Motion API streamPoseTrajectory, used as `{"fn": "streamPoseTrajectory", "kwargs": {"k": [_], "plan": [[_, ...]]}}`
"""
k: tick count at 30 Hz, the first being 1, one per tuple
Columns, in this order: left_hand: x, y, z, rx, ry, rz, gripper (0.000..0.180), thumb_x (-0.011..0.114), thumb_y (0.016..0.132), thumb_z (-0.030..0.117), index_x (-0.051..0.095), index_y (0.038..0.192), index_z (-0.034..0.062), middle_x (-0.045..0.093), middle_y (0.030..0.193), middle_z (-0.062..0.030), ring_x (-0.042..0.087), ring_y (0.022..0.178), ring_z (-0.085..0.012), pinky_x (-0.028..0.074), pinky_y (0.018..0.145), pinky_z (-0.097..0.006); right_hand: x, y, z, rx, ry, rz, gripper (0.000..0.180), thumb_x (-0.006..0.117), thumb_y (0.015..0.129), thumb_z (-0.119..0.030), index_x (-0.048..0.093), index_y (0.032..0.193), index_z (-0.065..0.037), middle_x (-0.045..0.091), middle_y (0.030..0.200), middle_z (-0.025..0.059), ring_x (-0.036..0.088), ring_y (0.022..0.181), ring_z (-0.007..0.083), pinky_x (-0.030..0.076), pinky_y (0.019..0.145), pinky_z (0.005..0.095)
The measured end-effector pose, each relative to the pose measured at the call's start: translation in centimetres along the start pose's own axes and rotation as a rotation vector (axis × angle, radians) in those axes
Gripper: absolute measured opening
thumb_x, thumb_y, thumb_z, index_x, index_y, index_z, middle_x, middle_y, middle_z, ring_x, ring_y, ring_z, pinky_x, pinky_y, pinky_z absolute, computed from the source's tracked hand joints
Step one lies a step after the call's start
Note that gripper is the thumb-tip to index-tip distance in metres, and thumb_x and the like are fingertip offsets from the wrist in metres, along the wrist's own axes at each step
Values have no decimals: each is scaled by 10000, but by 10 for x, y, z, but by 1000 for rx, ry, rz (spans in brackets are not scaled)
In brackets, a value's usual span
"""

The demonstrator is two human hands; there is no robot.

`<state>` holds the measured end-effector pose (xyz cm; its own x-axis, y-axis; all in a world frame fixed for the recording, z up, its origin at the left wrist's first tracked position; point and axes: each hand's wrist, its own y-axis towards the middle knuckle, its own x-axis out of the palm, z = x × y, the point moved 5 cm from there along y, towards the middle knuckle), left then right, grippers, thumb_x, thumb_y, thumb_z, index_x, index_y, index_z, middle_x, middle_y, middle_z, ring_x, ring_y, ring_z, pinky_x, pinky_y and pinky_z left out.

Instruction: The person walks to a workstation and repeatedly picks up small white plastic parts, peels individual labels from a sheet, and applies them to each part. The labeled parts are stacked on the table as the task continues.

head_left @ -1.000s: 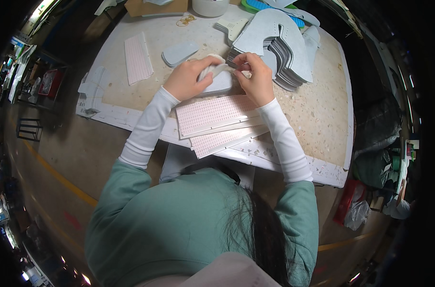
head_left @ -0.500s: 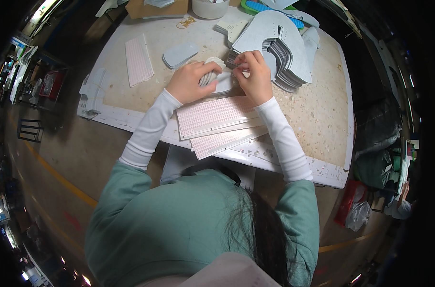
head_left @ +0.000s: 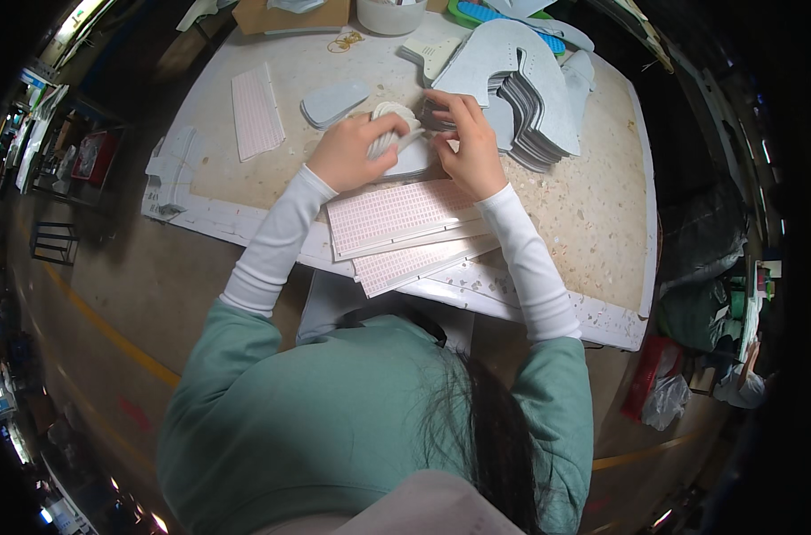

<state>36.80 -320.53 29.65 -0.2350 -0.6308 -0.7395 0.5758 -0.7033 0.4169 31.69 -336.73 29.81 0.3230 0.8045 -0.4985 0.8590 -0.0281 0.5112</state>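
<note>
My left hand [head_left: 354, 153] is wrapped round a fanned stack of pale, rounded flat pieces [head_left: 390, 118]. Just to its right, my right hand [head_left: 473, 150] hovers with curved fingers, thumb and fingertips apart, close to the stack's right edge. I see nothing held in it. Below the hands lies another light grey rounded stack [head_left: 416, 159], partly hidden by my left hand. Nearer to me, several sheets with rows of small pink marks [head_left: 404, 214] overlap at the table's front edge.
A tall pile of grey curved cut pieces [head_left: 548, 98] stands right of my hands. Beyond my left hand are small grey pieces [head_left: 334, 100] and another pink-marked sheet [head_left: 258, 111]. Farther back are rubber bands [head_left: 344, 42], a cardboard box [head_left: 289, 18] and a white tub [head_left: 392, 16].
My right hand's fingers have spread from a pinch, away from the stack's edge. The pieces in my left hand are fanned out slightly more.
</note>
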Motion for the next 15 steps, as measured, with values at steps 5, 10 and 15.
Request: {"fn": "streamPoseTrajectory", "kwargs": {"k": [5,10,15], "plan": [[7,-2,-1,-53,88,-70,333,715,736,200,621,1056,182,604,861,-125,622,807,-328,515,740,-388,15,-2,-8,-11,28,-168,847,569,677,158,389,1421,-206,426,1270,179,588,1060,362,556,784,375],[4,-3,6,20,123,-35,348,750,709,228,619,1027,178,613,873,-115,631,830,-327,516,753,-398,23,-1,-11,-123,-163,-151,818,547,663,173,435,1387,-190,448,1235,185,598,1005,383,539,806,414],[3,-3,0,-5,19,-13,310,729,720,229,620,1004,176,606,885,-119,629,807,-325,517,729,-406,7,4,-6,-41,-193,-48,785,537,679,188,463,1371,-176,457,1202,155,588,1014,321,552,765,350]]}}
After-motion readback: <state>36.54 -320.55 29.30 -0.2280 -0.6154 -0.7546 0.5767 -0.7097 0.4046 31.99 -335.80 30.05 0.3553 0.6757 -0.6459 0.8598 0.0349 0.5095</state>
